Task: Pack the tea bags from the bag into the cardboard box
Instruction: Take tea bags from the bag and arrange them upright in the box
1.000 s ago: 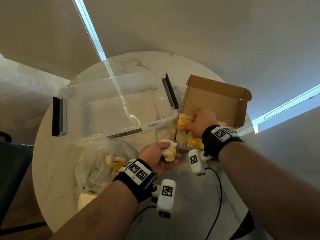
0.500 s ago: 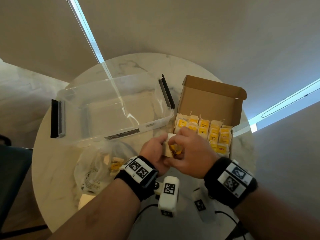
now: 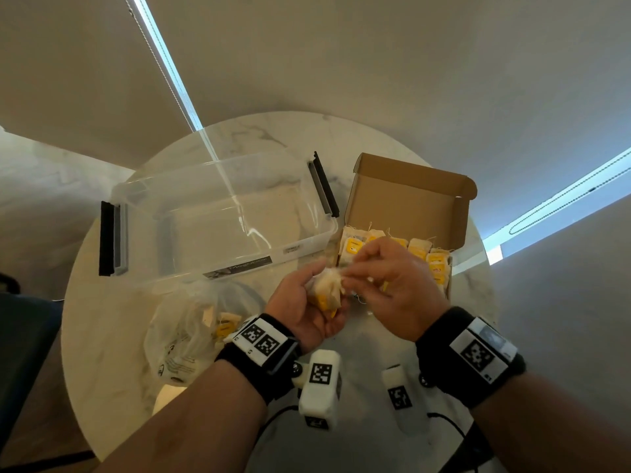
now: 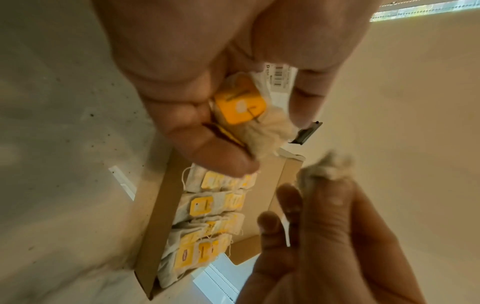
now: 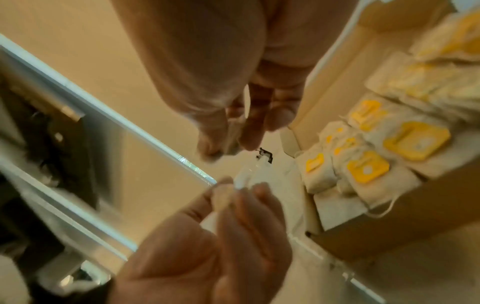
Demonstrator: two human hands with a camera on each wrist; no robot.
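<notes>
My left hand grips a small bunch of pale tea bags with yellow tags above the table, just in front of the cardboard box. My right hand meets it from the right and pinches one crumpled tea bag at the top of the bunch. The open cardboard box stands at the right with its lid up. Rows of tea bags lie in it, partly hidden by my right hand. A clear plastic bag with a few tea bags lies at the front left.
A large clear plastic bin with black latches fills the middle and left of the round marble table, touching the box's left side. Cables hang off the near table edge.
My right hand has left the box, where it was setting down a bag, and come back to my left hand. It now pinches one bag from the bunch.
</notes>
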